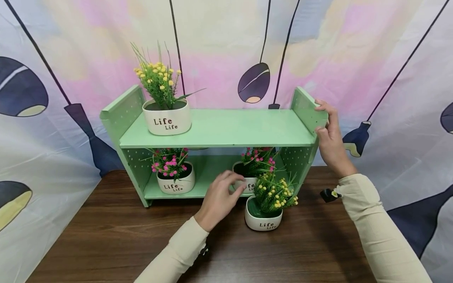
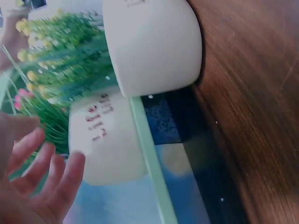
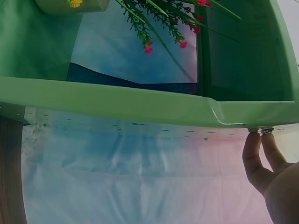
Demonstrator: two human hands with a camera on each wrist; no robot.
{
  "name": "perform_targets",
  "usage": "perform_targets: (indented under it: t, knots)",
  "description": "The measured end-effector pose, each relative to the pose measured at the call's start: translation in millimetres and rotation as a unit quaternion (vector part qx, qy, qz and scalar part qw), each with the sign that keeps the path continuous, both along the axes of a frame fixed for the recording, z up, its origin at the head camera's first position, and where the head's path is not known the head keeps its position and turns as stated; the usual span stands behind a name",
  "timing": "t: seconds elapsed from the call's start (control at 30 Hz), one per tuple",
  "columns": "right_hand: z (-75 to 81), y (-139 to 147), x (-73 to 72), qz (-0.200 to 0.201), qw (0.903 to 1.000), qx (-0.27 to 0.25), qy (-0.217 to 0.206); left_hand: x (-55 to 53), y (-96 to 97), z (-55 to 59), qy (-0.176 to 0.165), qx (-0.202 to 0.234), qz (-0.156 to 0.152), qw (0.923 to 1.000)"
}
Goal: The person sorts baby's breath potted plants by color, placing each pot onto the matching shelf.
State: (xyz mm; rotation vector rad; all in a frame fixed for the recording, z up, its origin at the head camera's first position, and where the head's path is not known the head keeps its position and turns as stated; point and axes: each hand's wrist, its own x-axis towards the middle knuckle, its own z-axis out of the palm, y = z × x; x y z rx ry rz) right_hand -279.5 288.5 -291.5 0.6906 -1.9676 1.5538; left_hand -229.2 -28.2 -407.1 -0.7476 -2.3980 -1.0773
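A green two-tier shelf (image 1: 226, 127) stands on a wooden table. My right hand (image 1: 332, 143) grips the upper corner of its right side panel, its fingertips against that panel in the right wrist view. My left hand (image 1: 219, 198), fingers loosely bent and holding nothing, hovers before the lower tier. Just beyond it, on the lower tier's right, is a white pot with pink flowers (image 1: 249, 182), partly hidden. A white pot with yellow flowers (image 1: 263, 222) stands on the table before the shelf, to the right of my left hand; the left wrist view shows that pot (image 2: 156, 46) close up.
Another potted plant with yellow flowers (image 1: 167, 120) sits on the upper tier's left. Below it, a pot with pink flowers (image 1: 175, 184) occupies the lower tier's left. A patterned curtain (image 1: 219, 51) hangs behind the table (image 1: 116, 239).
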Motion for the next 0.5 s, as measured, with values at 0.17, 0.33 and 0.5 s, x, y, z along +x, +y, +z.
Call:
perform_targets:
  t: [0.17,0.33,0.5]
  knots:
    - [1.4,1,1.0,-0.003,1.0000,0.002,0.002,19.1,2.1,-3.6,-0.046,-0.055,-0.069,0.9950]
    - [1.6,1,0.5,-0.003,1.0000,0.005,0.000,28.9,9.3,-21.9,-0.096,-0.148,-0.098,0.9795]
    - [0.6,1,0.0,-0.003,1.0000,0.008,-0.001,32.1,16.3,-39.5,-0.063,-0.166,-0.099,0.9791]
